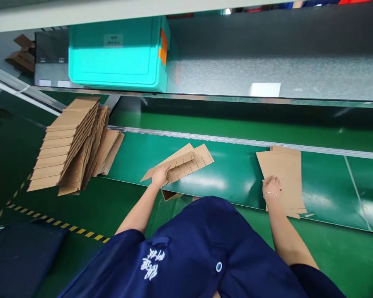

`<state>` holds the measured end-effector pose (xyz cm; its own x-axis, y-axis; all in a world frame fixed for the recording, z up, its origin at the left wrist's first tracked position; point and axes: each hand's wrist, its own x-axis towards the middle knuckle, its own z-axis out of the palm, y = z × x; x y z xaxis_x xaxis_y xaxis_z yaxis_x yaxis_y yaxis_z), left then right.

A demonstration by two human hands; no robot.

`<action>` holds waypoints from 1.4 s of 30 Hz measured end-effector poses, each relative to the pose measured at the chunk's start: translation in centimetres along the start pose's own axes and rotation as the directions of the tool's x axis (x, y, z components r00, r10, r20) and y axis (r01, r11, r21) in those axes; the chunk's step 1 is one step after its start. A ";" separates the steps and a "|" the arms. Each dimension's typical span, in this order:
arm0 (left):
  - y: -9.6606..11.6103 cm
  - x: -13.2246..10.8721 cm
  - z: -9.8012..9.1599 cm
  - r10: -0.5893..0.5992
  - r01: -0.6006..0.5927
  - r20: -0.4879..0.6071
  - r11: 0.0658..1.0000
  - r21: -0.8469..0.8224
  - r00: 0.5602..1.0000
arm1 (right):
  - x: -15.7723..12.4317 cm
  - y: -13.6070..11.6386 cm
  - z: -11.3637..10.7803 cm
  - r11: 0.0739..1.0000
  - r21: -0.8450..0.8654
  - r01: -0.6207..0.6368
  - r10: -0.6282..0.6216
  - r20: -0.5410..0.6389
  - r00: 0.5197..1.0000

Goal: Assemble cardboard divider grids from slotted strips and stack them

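Observation:
My left hand (160,177) is closed on the near edge of a slotted cardboard divider (177,161), folded or doubled with another slotted strip (194,164) beneath it; how many pieces there are I cannot tell. It is held over the green work surface (233,174). To the right, my right hand (272,187) rests on a small pile of flat cardboard sheets (286,174), palm down near the pile's left edge, fingers slightly bent and apart. The sheets are a little out of line with each other.
A large leaning stack of cardboard dividers (62,145) stands at the left end, with smaller pieces (107,153) beside it. A turquoise lidded bin (115,58) sits on the metal shelf (236,66) above. Below the front edge, an open cardboard box (170,195) partly shows.

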<state>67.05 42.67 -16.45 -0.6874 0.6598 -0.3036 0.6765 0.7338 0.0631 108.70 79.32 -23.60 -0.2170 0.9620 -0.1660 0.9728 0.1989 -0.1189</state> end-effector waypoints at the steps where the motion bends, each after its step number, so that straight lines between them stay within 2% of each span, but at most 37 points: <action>1: -0.3 0.0 -1.1 -0.010 0.010 -0.040 1.000 0.010 0.999 | -0.2 0.1 -0.2 1.000 0.005 0.017 -0.017 -0.011 1.000; 5: -0.1 -0.1 -5.6 -0.013 0.018 -0.198 1.000 0.024 0.980 | -0.8 1.0 -2.1 0.993 -0.007 0.115 -0.115 -0.110 0.987; 7: 1.5 -0.1 -7.1 0.048 -0.051 -0.215 0.999 -0.007 0.976 | -0.8 1.8 -3.9 0.993 -0.052 0.105 -0.110 -0.111 0.988; 9: 4.3 0.3 -7.5 0.156 -0.167 -0.165 0.984 -0.054 0.974 | -0.5 2.8 -6.2 0.993 -0.112 0.043 -0.053 -0.089 0.995; 11: 8.3 0.8 -6.9 0.268 -0.275 -0.081 0.958 -0.085 0.960 | 0.2 4.0 -8.5 0.987 -0.163 0.001 -0.018 -0.104 0.994; 14: 15.1 0.9 -4.8 0.386 -0.385 0.007 0.921 -0.062 0.922 | 1.3 5.7 -11.3 0.979 -0.205 -0.014 -0.029 -0.204 0.978; 17: 20.6 0.3 -2.5 0.492 -0.492 0.054 0.871 -0.014 0.869 | 0.9 6.2 -12.0 0.969 -0.241 -0.047 -0.016 -0.253 0.967; 19: 22.6 -0.1 -1.3 0.545 -0.549 0.111 0.835 0.015 0.831 | -0.1 5.7 -11.3 0.962 -0.270 -0.027 -0.023 -0.181 0.983; 21: 23.4 -0.4 -0.6 0.577 -0.588 0.153 0.808 0.037 0.802 | -1.3 5.0 -10.6 0.956 -0.292 0.029 -0.054 -0.078 0.995; 23: 23.3 -0.2 -0.4 0.583 -0.597 0.166 0.800 0.052 0.796 | -2.1 4.6 -10.6 0.953 -0.294 0.068 -0.076 -0.015 0.997; 25: 22.8 0.4 -0.7 0.557 -0.572 0.173 0.819 0.049 0.812 | -2.4 4.3 -11.8 0.961 -0.269 0.062 -0.069 -0.016 0.997; 28: 22.1 2.1 -1.6 0.468 -0.481 0.197 0.877 0.018 0.861 | -2.5 3.3 -14.9 0.980 -0.190 0.052 -0.054 -0.006 0.999; 32: 22.1 3.9 -2.4 0.404 -0.408 0.204 0.912 -0.024 0.892 | -4.9 -0.2 -17.7 0.978 -0.076 0.194 -0.183 0.133 0.974; 34: 22.3 4.2 -2.4 0.407 -0.409 0.201 0.912 -0.031 0.891 | -6.7 -2.2 -18.0 0.959 -0.061 0.278 -0.264 0.179 0.948; 37: 22.5 3.9 -2.0 0.410 -0.413 0.190 0.910 -0.025 0.892 | -8.6 -4.0 -17.9 0.934 -0.132 0.333 -0.293 0.253 0.922; 42: 22.6 3.2 -1.7 0.407 -0.407 0.170 0.913 -0.036 0.897 | -8.8 -4.4 -18.0 0.911 -0.238 0.338 -0.262 0.299 0.918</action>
<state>79.68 61.67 -14.42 -0.2967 0.8632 -0.4084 0.8877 0.4069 0.2154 107.76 73.31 -3.96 -0.4784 0.7748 -0.4134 0.8321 0.5504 0.0687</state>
